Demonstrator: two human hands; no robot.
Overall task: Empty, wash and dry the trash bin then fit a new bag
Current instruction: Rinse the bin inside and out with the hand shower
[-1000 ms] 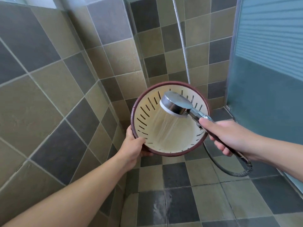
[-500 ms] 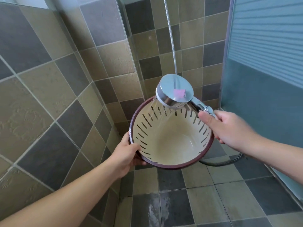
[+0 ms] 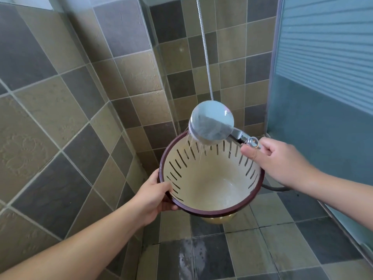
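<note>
Cream trash bin [image 3: 210,190] with dark maroon rim, centre frame slightly toward 5 o'clock, held off the tiled floor [image 3: 252,249] and tilted so its open mouth faces the camera. Vertical slots ring the upper wall; inside looks wet, some water pooled at the bottom.

Left hand [image 3: 153,197] at the bin's 9 o'clock: thumb hooked over the rim onto the inner wall, remaining fingers curled under the outside, gripping it.

Right hand [image 3: 278,160] at the bin's 2 o'clock, fingers wrapped around the handle of a chrome shower head [image 3: 212,122], thumb lying along the handle near the round fitting. Head sits just above the bin's far rim at 12 o'clock, face angled down, thin water streams falling onto the slotted wall on the far left inside.

Metal shower hose [image 3: 205,47] hangs down the tiled wall [image 3: 70,118] from 12 o'clock behind the head; a dark loop of hose shows under the right wrist at 3 o'clock of the bin.

Frosted glass shower door [image 3: 323,77] fills the 2 to 3 o'clock side. Wet patch on floor at 6 o'clock.
</note>
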